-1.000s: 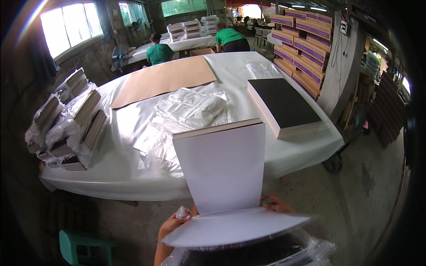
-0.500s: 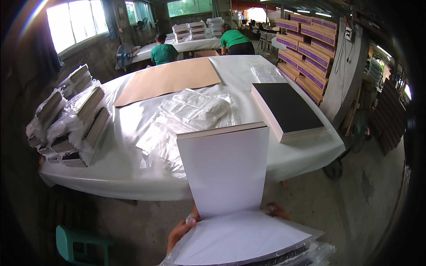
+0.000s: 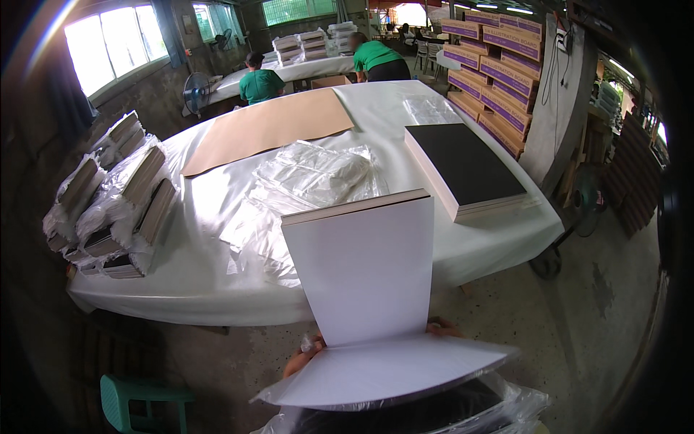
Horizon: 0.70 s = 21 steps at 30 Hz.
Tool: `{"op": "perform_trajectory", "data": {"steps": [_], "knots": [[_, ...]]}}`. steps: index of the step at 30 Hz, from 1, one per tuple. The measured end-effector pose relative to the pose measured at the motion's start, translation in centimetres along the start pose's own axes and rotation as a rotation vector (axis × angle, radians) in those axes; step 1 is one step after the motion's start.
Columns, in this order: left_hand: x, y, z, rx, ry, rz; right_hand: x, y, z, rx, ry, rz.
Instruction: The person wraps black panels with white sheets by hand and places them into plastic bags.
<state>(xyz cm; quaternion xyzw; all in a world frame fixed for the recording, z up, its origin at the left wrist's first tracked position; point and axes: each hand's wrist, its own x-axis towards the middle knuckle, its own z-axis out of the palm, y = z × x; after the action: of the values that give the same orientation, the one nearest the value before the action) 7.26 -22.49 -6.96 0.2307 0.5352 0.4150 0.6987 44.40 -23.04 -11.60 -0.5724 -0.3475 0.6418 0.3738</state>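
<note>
In front of me stands an upright stack of boards (image 3: 365,271) with a white face and pale layered edges. My left hand (image 3: 303,356) is closed at its lower left corner, with a bit of clear plastic by the thumb. At the lower right edge my right hand (image 3: 442,328) curls its fingers against the same stack; part of the hand is hidden. Close to me, a white sheet (image 3: 383,369) bends outward from the foot of the stack. Beneath it is a black-faced bundle (image 3: 405,414) in clear plastic wrap.
A white-covered table (image 3: 210,282) holds crumpled clear plastic bags (image 3: 311,173), brown paper (image 3: 267,134), a black-topped board stack (image 3: 470,170) and wrapped bundles (image 3: 119,195). Cartons (image 3: 499,72) stand behind. A green stool (image 3: 137,398) is at lower left. Two people in green work farther back.
My right hand has moved up and left to the edge of the boards. The white sheet near me has lifted, showing more of the black bundle. The view has shifted slightly.
</note>
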Motion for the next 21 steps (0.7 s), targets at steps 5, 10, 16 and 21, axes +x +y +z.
{"op": "perform_trajectory", "data": {"steps": [5, 10, 16, 21], "knots": [[2.0, -1.8, -0.6, -0.148, -0.049, 0.016, 2.1, 3.4, -1.8, 0.303, -0.128, 0.029], [3.7, -4.0, -1.8, -0.133, -0.032, 0.048, 1.6, 1.1, -1.7, -0.061, -0.249, -0.039], [4.4, -3.6, -1.3, 0.192, 0.101, 0.029, 3.6, 1.8, -1.7, -0.082, -0.19, 0.069], [8.5, -5.1, -2.6, 0.948, 0.186, 0.197, 3.9, 1.7, -1.4, -0.11, -0.162, 0.102]]}}
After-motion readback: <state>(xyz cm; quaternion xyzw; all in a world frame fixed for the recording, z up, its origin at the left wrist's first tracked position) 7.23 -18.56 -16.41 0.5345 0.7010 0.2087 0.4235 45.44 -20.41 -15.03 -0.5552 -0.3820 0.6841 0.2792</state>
